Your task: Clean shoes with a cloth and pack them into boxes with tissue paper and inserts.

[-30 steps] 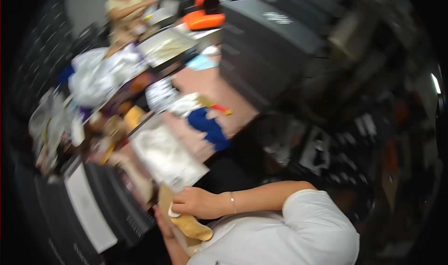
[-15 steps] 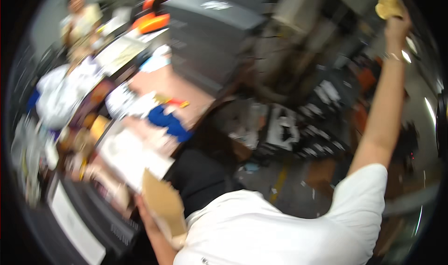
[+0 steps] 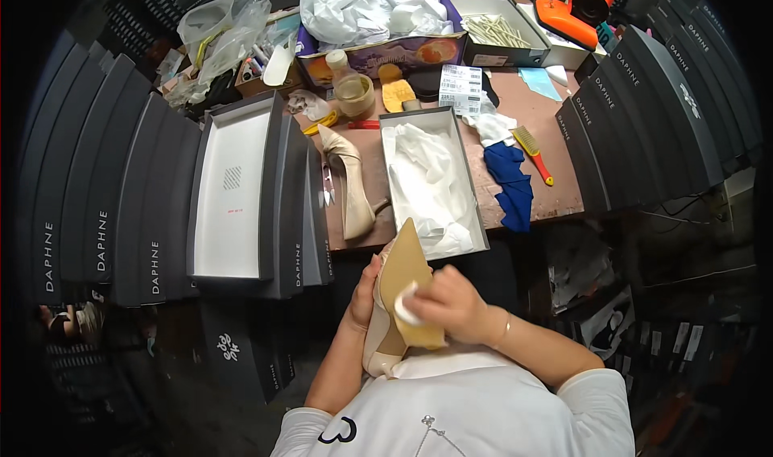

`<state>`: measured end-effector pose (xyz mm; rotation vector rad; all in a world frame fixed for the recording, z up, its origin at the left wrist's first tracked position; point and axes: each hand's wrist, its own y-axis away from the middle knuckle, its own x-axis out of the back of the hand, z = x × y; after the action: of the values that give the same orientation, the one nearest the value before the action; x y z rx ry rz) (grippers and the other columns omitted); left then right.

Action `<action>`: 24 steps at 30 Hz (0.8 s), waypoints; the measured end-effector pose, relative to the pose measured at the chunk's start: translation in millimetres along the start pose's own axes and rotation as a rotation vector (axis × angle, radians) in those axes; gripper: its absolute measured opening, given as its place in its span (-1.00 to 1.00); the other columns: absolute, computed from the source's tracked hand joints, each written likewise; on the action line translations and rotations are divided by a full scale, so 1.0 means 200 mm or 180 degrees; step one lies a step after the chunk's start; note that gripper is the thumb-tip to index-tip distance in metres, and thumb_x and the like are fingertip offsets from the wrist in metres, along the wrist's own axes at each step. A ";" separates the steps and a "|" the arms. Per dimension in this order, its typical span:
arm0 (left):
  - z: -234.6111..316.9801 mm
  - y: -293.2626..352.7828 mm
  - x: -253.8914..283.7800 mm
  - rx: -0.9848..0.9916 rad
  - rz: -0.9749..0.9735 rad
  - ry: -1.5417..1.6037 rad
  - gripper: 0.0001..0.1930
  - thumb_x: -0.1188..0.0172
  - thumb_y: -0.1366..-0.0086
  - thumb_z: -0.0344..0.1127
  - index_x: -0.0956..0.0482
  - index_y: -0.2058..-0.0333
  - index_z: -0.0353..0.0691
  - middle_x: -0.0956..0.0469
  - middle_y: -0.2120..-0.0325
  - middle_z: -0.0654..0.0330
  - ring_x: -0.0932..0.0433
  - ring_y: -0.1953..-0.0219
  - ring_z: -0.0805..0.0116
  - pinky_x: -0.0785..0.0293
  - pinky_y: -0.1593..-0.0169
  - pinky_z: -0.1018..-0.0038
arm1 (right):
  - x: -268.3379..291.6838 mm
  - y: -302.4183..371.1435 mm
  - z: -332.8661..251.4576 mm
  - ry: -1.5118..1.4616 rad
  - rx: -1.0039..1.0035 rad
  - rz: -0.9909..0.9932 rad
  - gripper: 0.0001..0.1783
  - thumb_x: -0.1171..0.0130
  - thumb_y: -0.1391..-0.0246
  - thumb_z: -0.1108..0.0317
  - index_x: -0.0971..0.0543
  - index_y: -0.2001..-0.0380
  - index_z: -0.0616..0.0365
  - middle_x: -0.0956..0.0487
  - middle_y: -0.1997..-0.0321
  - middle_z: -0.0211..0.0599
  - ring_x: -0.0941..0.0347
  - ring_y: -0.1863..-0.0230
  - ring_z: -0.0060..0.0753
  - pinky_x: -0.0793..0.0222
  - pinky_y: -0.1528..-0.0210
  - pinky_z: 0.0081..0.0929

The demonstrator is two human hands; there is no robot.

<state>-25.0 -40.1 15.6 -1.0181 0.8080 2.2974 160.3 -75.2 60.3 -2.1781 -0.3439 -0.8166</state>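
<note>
A beige high-heeled pump (image 3: pixel 403 272) rests in my left hand (image 3: pixel 365 292), its tan sole turned up and its pointed toe away from me. The fingers of that hand are closed along the shoe's left side. My right hand (image 3: pixel 459 306) is closed on a soft yellow pad (image 3: pixel 427 335) with a white part at its front, against the sole; motion blurs it. A matching pump (image 3: pixel 353 185) lies on the table beyond my left hand. Right of it, an open shoebox (image 3: pixel 481 215) holds crumpled white tissue paper (image 3: pixel 431 183).
Dark shoeboxes (image 3: pixel 133 207) stand in rows at left, more (image 3: pixel 644 111) at right. An open box lid (image 3: pixel 231 191) tops the nearer left stack. On the table lie small snips (image 3: pixel 327 185), a blue cloth (image 3: pixel 509 183), a brush (image 3: pixel 533 153) and a jar (image 3: pixel 354 96). An orange tape dispenser (image 3: pixel 564 22) sits behind.
The view has swung back to the table. My right hand, stretched far out to the right with the yellow pad, has come in to the sole. My left hand still holds the pump.
</note>
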 end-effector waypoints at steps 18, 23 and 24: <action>-0.02 0.00 0.06 -0.0228 0.0383 -0.0381 -0.28 0.21 -0.40 0.24 -0.24 -0.22 -0.31 -0.47 -0.01 0.17 -0.48 -0.01 0.37 -0.42 -0.09 0.47 | -0.04 -0.21 0.29 0.0266 -0.0616 0.0281 -0.80 -0.19 0.18 0.40 -0.48 0.38 0.08 -0.40 0.45 -0.33 -0.40 0.37 -0.28 -0.24 0.29 -0.32; -0.02 -0.02 0.02 -0.0312 0.0373 -0.0081 -0.33 0.27 -0.43 0.18 -0.17 -0.27 -0.25 -0.46 -0.03 0.15 -0.47 -0.05 0.33 -0.40 -0.13 0.42 | -0.05 -0.11 0.01 -0.0133 0.0036 0.0092 -0.74 -0.23 0.24 0.38 -0.49 0.36 0.10 -0.43 0.42 -0.28 -0.38 0.38 -0.20 -0.20 0.29 -0.34; -0.02 -0.03 0.02 -0.0202 0.0321 -0.0062 -0.34 0.28 -0.43 0.18 -0.18 -0.26 -0.25 -0.46 -0.02 0.14 -0.47 -0.04 0.32 -0.40 -0.13 0.41 | -0.03 -0.12 0.08 0.0021 -0.0171 0.0268 -0.78 -0.20 0.21 0.38 -0.48 0.39 0.08 -0.42 0.44 -0.31 -0.38 0.38 -0.23 -0.21 0.30 -0.35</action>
<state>-22.9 -37.9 8.2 -1.0016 0.8001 2.4284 151.3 -46.7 61.1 -2.2236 -0.2277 -0.7943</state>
